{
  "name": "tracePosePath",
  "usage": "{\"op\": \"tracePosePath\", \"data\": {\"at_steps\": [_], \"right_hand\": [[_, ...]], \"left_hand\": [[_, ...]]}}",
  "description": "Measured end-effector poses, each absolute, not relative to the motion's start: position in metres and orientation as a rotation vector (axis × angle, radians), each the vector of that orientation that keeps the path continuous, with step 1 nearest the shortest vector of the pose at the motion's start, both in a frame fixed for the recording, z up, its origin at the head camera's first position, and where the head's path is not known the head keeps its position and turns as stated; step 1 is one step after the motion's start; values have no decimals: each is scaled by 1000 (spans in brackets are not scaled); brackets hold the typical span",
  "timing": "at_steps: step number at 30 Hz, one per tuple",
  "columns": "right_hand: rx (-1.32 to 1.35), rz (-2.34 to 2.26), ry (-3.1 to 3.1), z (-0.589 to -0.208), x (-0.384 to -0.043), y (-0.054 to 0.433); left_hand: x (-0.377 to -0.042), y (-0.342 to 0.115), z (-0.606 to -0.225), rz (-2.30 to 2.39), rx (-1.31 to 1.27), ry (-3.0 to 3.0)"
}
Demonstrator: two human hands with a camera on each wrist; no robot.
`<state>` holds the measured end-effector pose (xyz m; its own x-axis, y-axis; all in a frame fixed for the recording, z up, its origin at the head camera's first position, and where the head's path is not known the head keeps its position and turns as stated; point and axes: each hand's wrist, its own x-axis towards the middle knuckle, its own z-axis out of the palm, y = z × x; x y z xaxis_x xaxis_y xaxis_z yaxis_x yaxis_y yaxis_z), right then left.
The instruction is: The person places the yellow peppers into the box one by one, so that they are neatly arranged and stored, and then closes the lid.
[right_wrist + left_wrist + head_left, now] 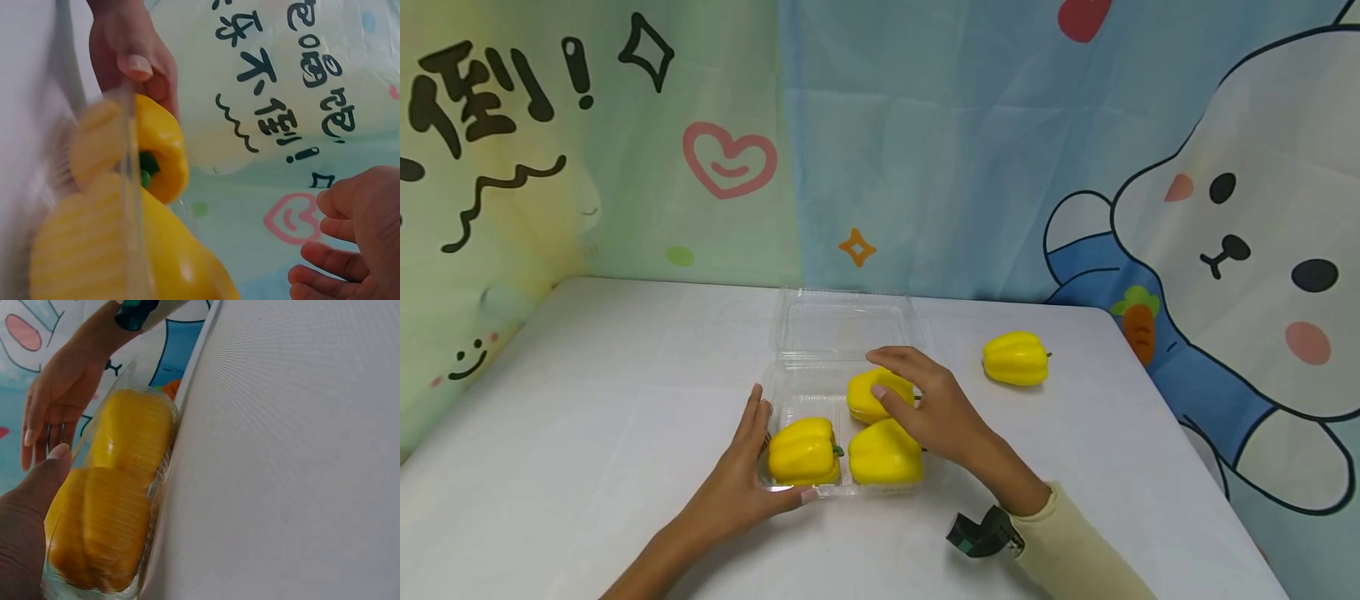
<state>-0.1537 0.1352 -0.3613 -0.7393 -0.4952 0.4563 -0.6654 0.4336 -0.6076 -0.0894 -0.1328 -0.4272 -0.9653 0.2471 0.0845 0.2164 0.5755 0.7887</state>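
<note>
A clear plastic clamshell container stands on the white table with its lid folded back. It holds three yellow bell peppers: one at front left, one at front right and one behind. My left hand grips the container's front left corner, thumb along the front rim and fingers against the left wall. Over the right side of the container is my right hand, fingers spread and holding nothing; in the right wrist view its fingers are apart from the peppers.
A fourth yellow bell pepper lies on the table to the right of the container. A printed cloth backdrop hangs behind the table. A dark device is worn at my right wrist.
</note>
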Motion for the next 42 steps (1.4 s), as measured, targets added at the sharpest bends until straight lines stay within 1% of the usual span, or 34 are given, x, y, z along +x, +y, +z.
{"op": "tracePosePath", "data": {"at_steps": [13, 22, 33, 39, 42], "right_hand": [[925, 1216, -2445, -355, -167, 157], [810, 1243, -2491, -353, -178, 172], [863, 1281, -2414, -350, -189, 198], [765, 1274, -2439, -353, -198, 207], [719, 1265, -2455, -345, -194, 205]], "left_hand": [[-91, -134, -429, 1372, 413, 2762], [-90, -134, -428, 1360, 399, 2757], [-89, -133, -427, 1355, 385, 2746], [-89, -133, -427, 1350, 400, 2767], [-89, -134, -428, 1356, 403, 2769]]}}
